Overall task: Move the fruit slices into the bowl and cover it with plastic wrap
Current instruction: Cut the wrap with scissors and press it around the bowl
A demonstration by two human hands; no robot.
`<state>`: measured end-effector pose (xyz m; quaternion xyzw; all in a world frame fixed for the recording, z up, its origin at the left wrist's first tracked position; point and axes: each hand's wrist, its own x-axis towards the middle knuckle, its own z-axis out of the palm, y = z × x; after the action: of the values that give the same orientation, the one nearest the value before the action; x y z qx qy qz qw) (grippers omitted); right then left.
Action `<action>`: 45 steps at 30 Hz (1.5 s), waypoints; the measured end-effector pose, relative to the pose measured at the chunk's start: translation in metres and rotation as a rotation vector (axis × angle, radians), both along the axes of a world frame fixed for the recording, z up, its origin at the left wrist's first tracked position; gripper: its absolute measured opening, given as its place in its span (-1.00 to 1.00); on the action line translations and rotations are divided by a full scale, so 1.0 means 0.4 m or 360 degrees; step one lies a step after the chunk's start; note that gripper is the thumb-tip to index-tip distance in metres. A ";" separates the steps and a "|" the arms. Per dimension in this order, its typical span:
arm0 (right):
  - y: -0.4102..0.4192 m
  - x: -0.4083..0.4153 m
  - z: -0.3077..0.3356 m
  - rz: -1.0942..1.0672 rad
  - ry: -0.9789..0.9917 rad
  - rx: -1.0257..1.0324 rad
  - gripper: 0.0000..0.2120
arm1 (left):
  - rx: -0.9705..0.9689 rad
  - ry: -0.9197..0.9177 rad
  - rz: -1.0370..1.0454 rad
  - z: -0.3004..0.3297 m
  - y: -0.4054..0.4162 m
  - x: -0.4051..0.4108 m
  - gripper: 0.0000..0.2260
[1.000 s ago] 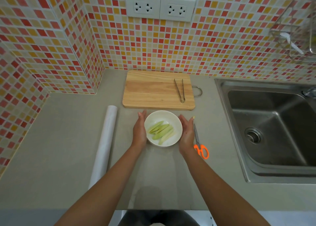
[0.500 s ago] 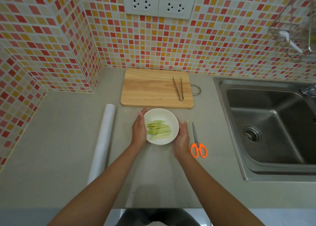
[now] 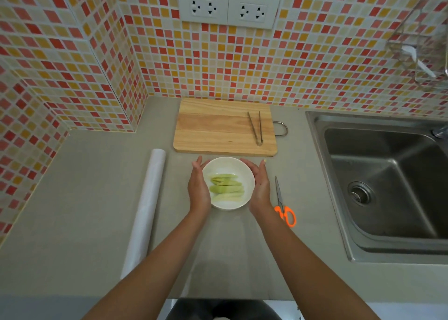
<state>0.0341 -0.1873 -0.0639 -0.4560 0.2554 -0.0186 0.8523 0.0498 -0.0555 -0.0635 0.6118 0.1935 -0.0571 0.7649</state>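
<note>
From my head camera, the white bowl point(image 3: 229, 182) sits on the counter point(image 3: 84, 198) between my two hands. My left hand point(image 3: 199, 189) rests against its left side with fingers straight. My right hand point(image 3: 260, 187) rests against its right side, fingers straight too. About four green fruit slices point(image 3: 226, 190) lie inside the bowl. One roll of plastic wrap point(image 3: 146, 210) lies to the left. One pair of scissors point(image 3: 284, 204) lies just right of my right hand. One cutting board point(image 3: 218, 128) sits on the far side with one pair of tongs point(image 3: 256, 128) on it.

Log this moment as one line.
fruit slices in bowl | left hand, right hand cupping bowl | plastic wrap roll untouched
</note>
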 end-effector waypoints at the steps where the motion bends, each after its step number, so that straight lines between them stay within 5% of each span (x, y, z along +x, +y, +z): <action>1: 0.001 0.000 -0.001 0.0040 -0.0011 -0.0018 -0.45 | 0.0020 -0.0020 -0.0008 -0.003 0.001 -0.002 -0.54; 9: 0.001 -0.020 -0.025 0.0143 0.0086 -0.0079 -0.41 | 0.0007 0.0013 -0.0315 0.008 0.021 0.032 -0.49; 15: -0.012 -0.025 -0.018 -0.0136 0.0070 -0.0108 -0.36 | -0.0026 0.0066 -0.0320 0.031 0.047 0.039 -0.38; 23: 0.028 -0.063 -0.018 -0.0208 0.0033 -0.0128 -0.68 | 0.0041 0.0050 -0.0189 0.004 0.032 -0.052 -0.64; 45: -0.007 -0.033 -0.010 -0.0151 0.0088 -0.0437 -0.74 | -0.0006 -0.0087 -0.0567 0.007 0.067 0.051 -0.71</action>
<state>0.0209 -0.1901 -0.0677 -0.5561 0.2952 -0.0812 0.7727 0.0701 -0.0286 -0.0608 0.6363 0.0610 -0.1755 0.7487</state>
